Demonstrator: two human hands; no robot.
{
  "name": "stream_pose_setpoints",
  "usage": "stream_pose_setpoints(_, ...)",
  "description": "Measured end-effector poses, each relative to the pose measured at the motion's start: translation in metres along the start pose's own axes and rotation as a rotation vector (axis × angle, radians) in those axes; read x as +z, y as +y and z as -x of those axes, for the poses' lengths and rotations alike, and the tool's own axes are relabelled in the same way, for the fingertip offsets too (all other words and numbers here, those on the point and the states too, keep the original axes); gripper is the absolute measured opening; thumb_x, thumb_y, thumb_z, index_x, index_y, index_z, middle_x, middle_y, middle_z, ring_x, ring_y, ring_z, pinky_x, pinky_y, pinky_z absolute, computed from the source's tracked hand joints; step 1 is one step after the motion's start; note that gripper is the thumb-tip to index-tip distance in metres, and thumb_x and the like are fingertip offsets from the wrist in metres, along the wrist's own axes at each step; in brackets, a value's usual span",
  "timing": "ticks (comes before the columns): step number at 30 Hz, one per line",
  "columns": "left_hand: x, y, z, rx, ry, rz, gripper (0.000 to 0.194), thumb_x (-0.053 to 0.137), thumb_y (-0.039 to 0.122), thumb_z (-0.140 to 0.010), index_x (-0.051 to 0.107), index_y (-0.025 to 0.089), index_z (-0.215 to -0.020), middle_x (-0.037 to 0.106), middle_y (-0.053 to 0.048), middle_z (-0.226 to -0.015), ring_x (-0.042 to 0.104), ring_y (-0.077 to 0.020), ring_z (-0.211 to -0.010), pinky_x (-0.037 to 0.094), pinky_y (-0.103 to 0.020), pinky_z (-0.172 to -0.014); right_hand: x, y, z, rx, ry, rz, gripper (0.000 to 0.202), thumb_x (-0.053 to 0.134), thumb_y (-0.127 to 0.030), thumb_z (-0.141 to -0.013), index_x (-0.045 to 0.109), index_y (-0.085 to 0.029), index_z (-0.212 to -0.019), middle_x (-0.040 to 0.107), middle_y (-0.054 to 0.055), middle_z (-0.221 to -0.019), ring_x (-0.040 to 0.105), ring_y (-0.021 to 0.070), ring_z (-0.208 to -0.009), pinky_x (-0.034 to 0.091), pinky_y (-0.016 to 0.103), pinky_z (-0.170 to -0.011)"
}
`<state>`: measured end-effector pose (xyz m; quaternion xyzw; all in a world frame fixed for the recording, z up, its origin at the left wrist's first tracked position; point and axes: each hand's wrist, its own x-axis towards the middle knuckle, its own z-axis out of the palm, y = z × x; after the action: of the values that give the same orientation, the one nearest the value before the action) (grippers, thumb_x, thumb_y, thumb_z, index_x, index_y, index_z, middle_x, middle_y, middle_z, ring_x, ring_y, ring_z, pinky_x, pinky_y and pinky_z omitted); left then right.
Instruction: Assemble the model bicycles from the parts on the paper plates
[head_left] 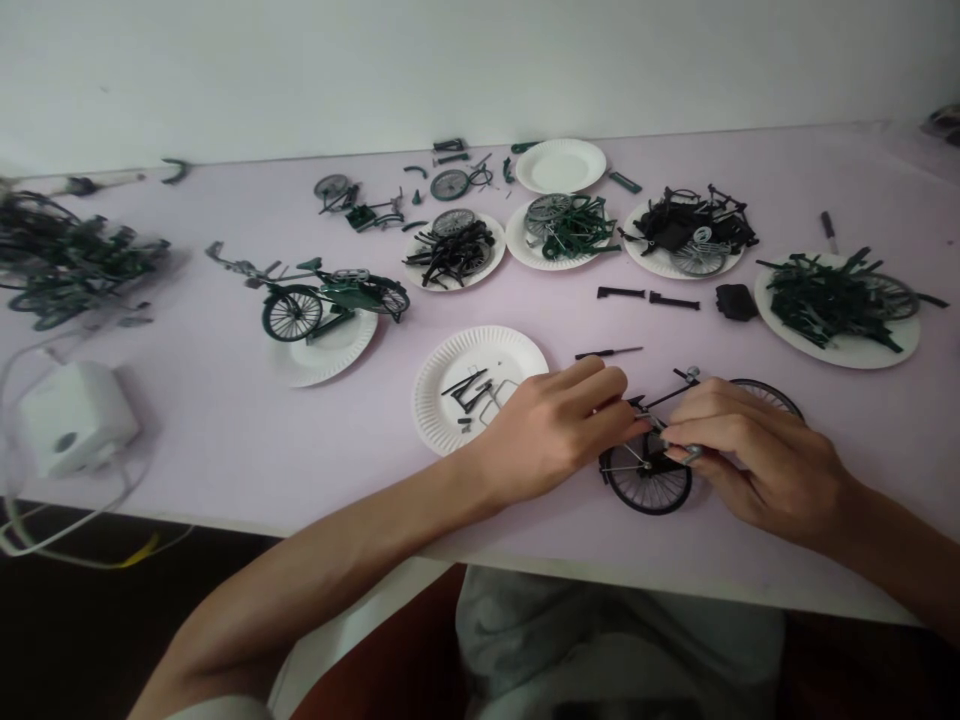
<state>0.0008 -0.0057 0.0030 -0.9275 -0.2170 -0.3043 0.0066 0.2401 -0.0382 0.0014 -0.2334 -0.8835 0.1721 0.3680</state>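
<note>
Head view shows our pale worktop running along a wall. At its left end we see a tangled, blurred heap of dark model bicycles. The black model bicycle lies before us on the right, near the front edge, partly covered by our hands. Our left hand closes its fingers on the frame just above one wheel, though its exact hold is partly hidden. Our right hand is closed too, pinching a small silvery part against the same bicycle. Left of centre, we have a green model bicycle propped on a paper plate, overhanging its rim. Four plates of loose parts sit across the back and right, with another plate behind them. Beside our left wrist, a nearer plate carries black pieces and bent wire. A white adapter with cables rests at the left. Beyond our left hand lies a slim screwdriver. Smallest is the silvery part between our right fingertips.
</note>
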Motion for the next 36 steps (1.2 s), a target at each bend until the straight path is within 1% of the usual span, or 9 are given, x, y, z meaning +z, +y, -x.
stream_pose_setpoints(4, -0.003, 0.0022, -0.0026, 0.074, 0.086, -0.1, 0.023, 0.064, 0.018, -0.101, 0.06, 0.014, -0.079, 0.061, -0.002, -0.077, 0.049, -0.0135, -0.068, 0.037, -0.028, -0.054, 0.001, -0.0025, -0.0008, 0.093, 0.059, -0.119, 0.022, 0.061, 0.002, -0.092, 0.061, -0.015, -0.107, 0.063, 0.006, -0.09, 0.061, 0.0185, -0.084, 0.054, 0.033, -0.073)
stream_pose_setpoints(7, -0.0042, 0.003, -0.0029, 0.102, 0.075, -0.128, 0.02, 0.064, 0.015, -0.1, 0.06, 0.014, -0.081, 0.06, -0.002, -0.077, 0.049, -0.0142, -0.068, 0.036, -0.029, -0.055, 0.0011, -0.0033, -0.002, 0.112, 0.053, -0.109, 0.02, 0.061, 0.001, -0.093, 0.06, -0.016, -0.103, 0.063, 0.005, -0.088, 0.06, 0.0175, -0.082, 0.053, 0.032, -0.072)
stream_pose_setpoints(13, -0.0007, -0.0011, -0.0005, 0.002, -0.041, 0.092, 0.025, 0.056, 0.023, -0.106, 0.062, 0.014, -0.083, 0.063, -0.004, -0.083, 0.054, -0.0139, -0.074, 0.045, -0.027, -0.06, 0.001, -0.0014, -0.0034, 0.04, -0.005, -0.084, 0.015, 0.058, -0.001, -0.097, 0.06, -0.015, -0.103, 0.063, 0.006, -0.086, 0.061, 0.0185, -0.082, 0.053, 0.033, -0.073)
stream_pose_setpoints(18, 0.0015, -0.0032, 0.0001, -0.034, -0.035, 0.221, 0.027, 0.059, 0.028, -0.105, 0.062, 0.014, -0.082, 0.064, -0.005, -0.084, 0.058, -0.0132, -0.076, 0.049, -0.026, -0.063, 0.0, -0.0004, -0.0018, 0.035, -0.017, -0.089, 0.017, 0.059, 0.0, -0.095, 0.059, -0.014, -0.105, 0.063, 0.008, -0.089, 0.06, 0.0196, -0.085, 0.053, 0.035, -0.076)
stream_pose_setpoints(22, 0.0013, -0.0031, -0.001, 0.01, 0.04, 0.152, 0.025, 0.065, 0.028, -0.102, 0.063, 0.014, -0.081, 0.064, -0.004, -0.08, 0.057, -0.0127, -0.072, 0.048, -0.026, -0.061, -0.0004, -0.0003, 0.0006, 0.072, 0.021, -0.171, 0.019, 0.058, -0.001, -0.095, 0.061, -0.014, -0.108, 0.062, 0.007, -0.09, 0.062, 0.019, -0.085, 0.054, 0.034, -0.074)
stream_pose_setpoints(25, 0.0002, -0.0022, -0.0025, 0.062, 0.137, 0.096, 0.023, 0.071, 0.026, -0.098, 0.064, 0.013, -0.08, 0.063, -0.003, -0.075, 0.054, -0.0123, -0.066, 0.044, -0.027, -0.057, -0.0003, -0.0018, 0.0012, 0.145, 0.074, -0.265, 0.018, 0.058, -0.003, -0.096, 0.061, -0.015, -0.109, 0.061, 0.004, -0.089, 0.062, 0.0174, -0.081, 0.053, 0.032, -0.07)
stream_pose_setpoints(27, -0.0007, -0.0014, -0.0031, 0.062, 0.157, 0.086, 0.024, 0.071, 0.027, -0.098, 0.064, 0.013, -0.08, 0.063, -0.003, -0.074, 0.054, -0.0119, -0.065, 0.043, -0.027, -0.055, -0.0005, -0.0027, 0.0012, 0.193, 0.093, -0.31, 0.017, 0.058, -0.004, -0.096, 0.061, -0.018, -0.106, 0.062, 0.003, -0.089, 0.062, 0.0171, -0.079, 0.053, 0.033, -0.07)
stream_pose_setpoints(33, -0.0003, -0.0002, -0.0013, -0.001, 0.064, 0.122, 0.025, 0.063, 0.03, -0.103, 0.063, 0.015, -0.083, 0.066, -0.002, -0.08, 0.058, -0.0113, -0.07, 0.043, -0.026, -0.057, -0.0007, -0.0025, -0.0003, 0.166, 0.051, -0.263, 0.015, 0.057, -0.007, -0.098, 0.061, -0.018, -0.107, 0.062, 0.004, -0.089, 0.063, 0.0177, -0.079, 0.055, 0.032, -0.068)
stream_pose_setpoints(36, 0.002, -0.0005, 0.0005, -0.045, 0.027, 0.105, 0.027, 0.059, 0.031, -0.105, 0.062, 0.016, -0.084, 0.067, -0.003, -0.083, 0.06, -0.0116, -0.072, 0.045, -0.025, -0.059, 0.0019, -0.0035, -0.0016, 0.086, 0.027, -0.139, 0.016, 0.054, -0.006, -0.098, 0.06, -0.017, -0.107, 0.063, 0.006, -0.088, 0.063, 0.0202, -0.083, 0.057, 0.037, -0.076)
